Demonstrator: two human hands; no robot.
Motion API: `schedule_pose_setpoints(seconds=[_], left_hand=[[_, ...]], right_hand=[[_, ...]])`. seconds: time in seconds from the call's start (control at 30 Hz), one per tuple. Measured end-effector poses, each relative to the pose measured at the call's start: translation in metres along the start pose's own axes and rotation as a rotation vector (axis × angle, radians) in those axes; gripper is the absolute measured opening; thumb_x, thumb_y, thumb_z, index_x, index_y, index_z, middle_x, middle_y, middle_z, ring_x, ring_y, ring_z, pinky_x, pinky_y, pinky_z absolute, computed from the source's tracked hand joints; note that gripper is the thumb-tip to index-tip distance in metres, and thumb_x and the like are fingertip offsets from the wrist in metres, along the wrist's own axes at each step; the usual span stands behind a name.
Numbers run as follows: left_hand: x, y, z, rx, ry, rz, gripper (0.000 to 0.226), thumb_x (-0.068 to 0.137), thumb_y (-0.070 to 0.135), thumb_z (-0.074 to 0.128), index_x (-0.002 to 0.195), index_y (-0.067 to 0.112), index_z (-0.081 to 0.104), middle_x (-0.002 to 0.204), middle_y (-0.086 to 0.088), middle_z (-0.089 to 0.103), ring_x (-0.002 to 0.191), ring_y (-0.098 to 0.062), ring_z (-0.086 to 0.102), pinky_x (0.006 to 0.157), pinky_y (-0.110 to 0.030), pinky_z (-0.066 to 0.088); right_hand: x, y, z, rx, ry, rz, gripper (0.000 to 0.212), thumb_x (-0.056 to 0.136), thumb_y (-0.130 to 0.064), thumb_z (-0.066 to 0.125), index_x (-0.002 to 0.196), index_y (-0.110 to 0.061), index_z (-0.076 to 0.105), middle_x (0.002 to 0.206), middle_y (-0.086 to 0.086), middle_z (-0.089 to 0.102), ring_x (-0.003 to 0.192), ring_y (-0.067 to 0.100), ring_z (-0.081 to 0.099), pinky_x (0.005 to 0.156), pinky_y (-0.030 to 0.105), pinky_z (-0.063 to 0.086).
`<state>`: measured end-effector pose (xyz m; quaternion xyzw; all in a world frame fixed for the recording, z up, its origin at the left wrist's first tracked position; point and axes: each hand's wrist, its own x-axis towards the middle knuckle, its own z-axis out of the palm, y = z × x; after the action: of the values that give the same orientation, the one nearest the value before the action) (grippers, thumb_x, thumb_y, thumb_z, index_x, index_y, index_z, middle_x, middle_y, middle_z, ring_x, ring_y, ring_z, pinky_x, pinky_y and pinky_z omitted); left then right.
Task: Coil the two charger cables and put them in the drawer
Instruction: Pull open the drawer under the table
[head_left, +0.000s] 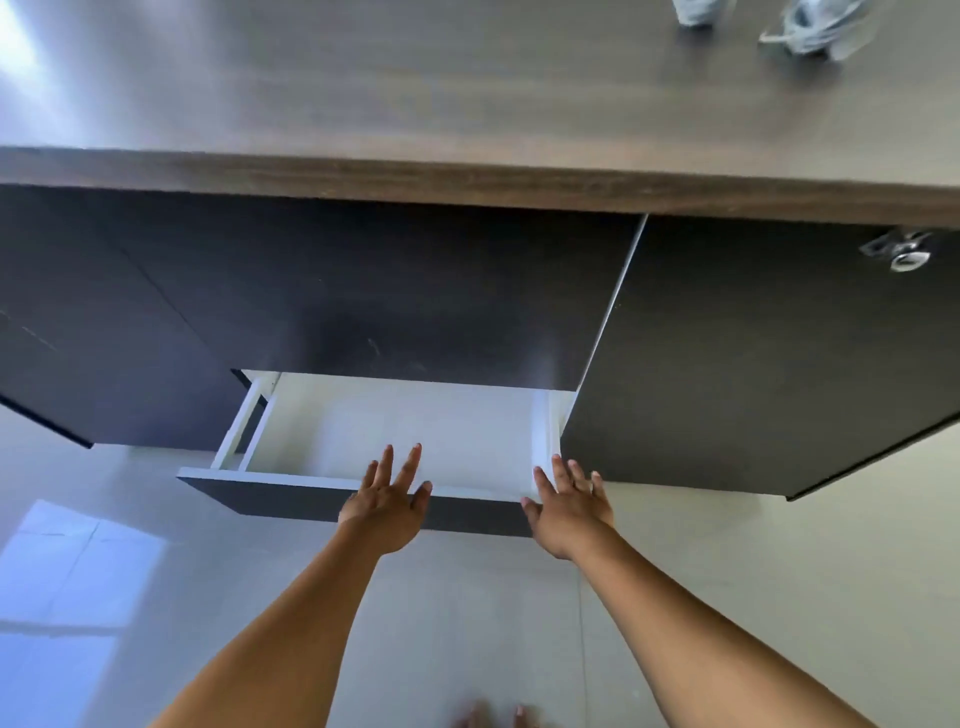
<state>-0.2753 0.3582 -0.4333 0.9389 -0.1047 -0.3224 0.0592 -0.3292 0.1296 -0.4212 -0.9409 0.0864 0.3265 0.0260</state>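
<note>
1. A dark wood-grain desk top (415, 83) spans the upper view, with a thick front edge.
2. At its far right lie two blurred pale bundles, seemingly coiled cables: one (698, 11) cut off by the top edge, the other (810, 26) just beside it.
3. Below lies a glossy pale tiled floor (467, 623).

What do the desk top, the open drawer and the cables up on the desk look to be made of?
Desk top: probably wood-look laminate, brown grain streaks, dull sheen. Drawer: likely coated board, smooth white inside, dark matte front under both hands, left and right. Cables: pale, likely plastic-sheathed, too blurred to be sure.
</note>
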Motion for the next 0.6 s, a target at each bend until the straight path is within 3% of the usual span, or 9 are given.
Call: schedule_pose_setpoints(seconds=[0.17, 0.3, 0.43, 0.6], left_hand=[[-0.040, 0.024, -0.067, -0.130, 0.155, -0.030, 0.060, 0.100, 0.045, 0.025, 0.152, 0.032, -0.001, 0.162, -0.004, -0.001, 0.148, -0.027, 0.002, 0.119, -0.048, 0.015], [-0.077, 0.048, -0.126, 0.005, 0.182, 0.014, 0.058, 0.100, 0.049, 0.016, 0.151, 0.037, -0.008, 0.162, -0.002, -0.001, 0.149, -0.023, 0.000, 0.117, -0.045, 0.021], [-0.113, 0.084, -0.175, -0.165, 0.315, 0.136, 0.057, 0.100, 0.047, 0.023, 0.153, 0.027, 0.014, 0.158, -0.005, 0.019, 0.146, -0.025, 0.016, 0.115, -0.042, 0.025], [-0.142, 0.124, -0.238, -0.046, 0.641, 0.304, 0.046, 0.100, 0.044, 0.027, 0.128, 0.016, 0.050, 0.123, -0.003, 0.054, 0.112, -0.025, 0.055, 0.087, -0.039, 0.049]], right_hand=[[-0.043, 0.009, -0.069, 0.015, 0.117, 0.019, 0.059, 0.101, -0.046, 0.009, 0.154, -0.023, -0.002, 0.160, 0.004, -0.016, 0.148, 0.022, -0.014, 0.119, 0.043, -0.008], [-0.088, 0.009, -0.125, 0.053, 0.212, 0.008, 0.058, 0.102, -0.047, 0.010, 0.154, -0.025, 0.000, 0.160, 0.004, -0.016, 0.147, 0.023, -0.015, 0.119, 0.044, -0.007], [-0.124, 0.019, -0.169, 0.094, 0.339, -0.014, 0.057, 0.102, -0.045, 0.015, 0.154, -0.025, 0.003, 0.160, 0.005, -0.015, 0.148, 0.025, -0.010, 0.119, 0.044, -0.003], [-0.154, 0.045, -0.203, 0.128, 0.561, -0.036, 0.055, 0.102, -0.042, 0.025, 0.153, -0.023, 0.018, 0.162, 0.006, 0.004, 0.148, 0.027, 0.005, 0.119, 0.045, 0.008]])
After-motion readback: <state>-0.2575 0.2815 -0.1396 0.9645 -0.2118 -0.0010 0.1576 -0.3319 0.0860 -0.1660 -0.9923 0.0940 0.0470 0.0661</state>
